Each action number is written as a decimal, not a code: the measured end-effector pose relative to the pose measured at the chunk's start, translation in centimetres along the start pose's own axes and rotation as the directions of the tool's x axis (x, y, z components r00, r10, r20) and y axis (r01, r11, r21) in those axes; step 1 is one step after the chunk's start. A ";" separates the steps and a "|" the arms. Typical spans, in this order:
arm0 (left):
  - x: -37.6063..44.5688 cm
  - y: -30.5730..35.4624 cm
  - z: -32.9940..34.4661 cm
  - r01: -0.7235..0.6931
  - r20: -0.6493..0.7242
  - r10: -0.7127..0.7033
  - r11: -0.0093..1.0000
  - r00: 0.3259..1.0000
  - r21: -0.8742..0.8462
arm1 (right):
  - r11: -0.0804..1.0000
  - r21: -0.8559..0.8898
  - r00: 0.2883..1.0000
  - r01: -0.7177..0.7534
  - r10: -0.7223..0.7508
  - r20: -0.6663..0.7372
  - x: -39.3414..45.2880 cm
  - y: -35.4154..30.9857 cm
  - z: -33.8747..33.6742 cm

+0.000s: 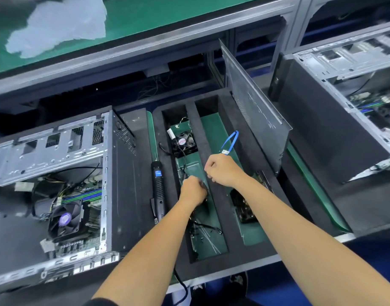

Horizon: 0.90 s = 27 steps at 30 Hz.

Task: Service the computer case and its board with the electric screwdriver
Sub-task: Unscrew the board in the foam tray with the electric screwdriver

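Black foam tray [213, 265] sits mid-bench with two long slots. Left slot: small black fan [184, 143] with red hub label at the far end, its thin wires trailing down the slot, then a clear plastic bag [190, 171], and loose black cables and what look like small screws [206, 236] near the front end, too small to be sure. Right slot: blue cable [230, 141] looped up at the far part, black component [244, 209] lying nearer the front.

Electric screwdriver [158, 188], black with blue label, lies flat on the tray's left edge, just beside the left slot, untouched by either hand; its cord runs off the front of the bench.

Computer case [114, 173] lies open on the left, board [79, 196] inside with blue and green memory slots and a CPU fan [64, 220]. Side panel [253, 113] stands tilted against the tray's right side. A second open case [344, 107] sits far right. White plastic sheet [57, 25] on the green upper shelf.

Left hand [193, 191] reaches into the left slot, fingers curled down around something dark, what exactly is hidden. Right hand [222, 170] is fisted above the divider, gripping the lower end of the blue cable.
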<state>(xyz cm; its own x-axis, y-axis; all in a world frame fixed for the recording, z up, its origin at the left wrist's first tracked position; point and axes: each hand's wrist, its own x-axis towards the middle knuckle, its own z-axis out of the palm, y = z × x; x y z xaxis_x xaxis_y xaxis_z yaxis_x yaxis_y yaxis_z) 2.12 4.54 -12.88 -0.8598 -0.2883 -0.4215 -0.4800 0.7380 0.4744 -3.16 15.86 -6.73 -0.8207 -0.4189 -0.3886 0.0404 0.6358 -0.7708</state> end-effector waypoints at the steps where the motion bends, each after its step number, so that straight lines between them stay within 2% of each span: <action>1: 0.1 0.2 -0.7 -0.011 -0.037 0.010 1.000 0.999 -0.023 | 1.000 -0.001 1.000 0.006 -0.006 -0.005 0.1 -0.2 0.0; 7: 0.0 2.5 -7.7 -0.074 -0.239 0.054 0.994 0.970 -0.076 | 0.998 -0.047 0.989 0.030 -0.037 -0.140 1.2 -3.3 1.1; 9: -0.2 3.0 -10.6 -0.095 -0.345 0.064 0.993 0.936 -0.074 | 0.997 -0.066 0.992 0.032 -0.040 -0.116 1.3 -4.8 2.8; 11: -0.4 2.8 -13.5 -0.120 -0.416 0.069 0.988 0.907 -0.097 | 0.995 -0.097 0.999 0.027 -0.029 -0.015 1.4 -6.2 5.5; 13: -0.5 1.9 -15.8 -0.125 -0.438 0.061 0.985 0.897 -0.118 | 0.995 -0.103 0.994 -0.009 0.021 0.110 1.4 -7.3 8.7; 15: -0.5 0.8 -17.4 -0.107 -0.423 0.043 0.986 0.905 -0.128 | 0.992 -0.117 0.984 -0.056 0.075 0.160 1.6 -8.2 11.3; 18: -0.6 -0.6 -18.6 -0.111 -0.414 0.036 0.981 0.910 -0.160 | 0.977 -0.139 0.981 -0.164 0.176 0.081 1.9 -9.4 13.1; 21: -0.9 -1.7 -19.0 -0.130 -0.407 0.040 0.971 0.913 -0.198 | 0.950 -0.188 0.962 -0.251 0.266 0.060 2.3 -9.5 13.8; 25: -1.3 -3.0 -19.6 -0.215 -0.439 0.055 0.921 0.897 -0.325 | 0.938 -0.253 0.967 -0.237 0.252 0.029 1.9 -9.6 14.5; 27: -1.4 -3.2 -19.9 -0.269 -0.452 0.083 0.891 0.888 -0.365 | 0.951 -0.189 0.965 -0.245 0.257 0.044 1.6 -9.6 14.5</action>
<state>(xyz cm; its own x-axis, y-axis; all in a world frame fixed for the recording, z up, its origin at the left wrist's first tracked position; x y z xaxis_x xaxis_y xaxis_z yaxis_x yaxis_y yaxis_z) 1.40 -9.54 1.59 -0.8822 -0.4706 0.0141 -0.2603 0.5126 0.8182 3.38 -0.30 -7.30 -0.7568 -0.2695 -0.5955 0.1313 0.8298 -0.5424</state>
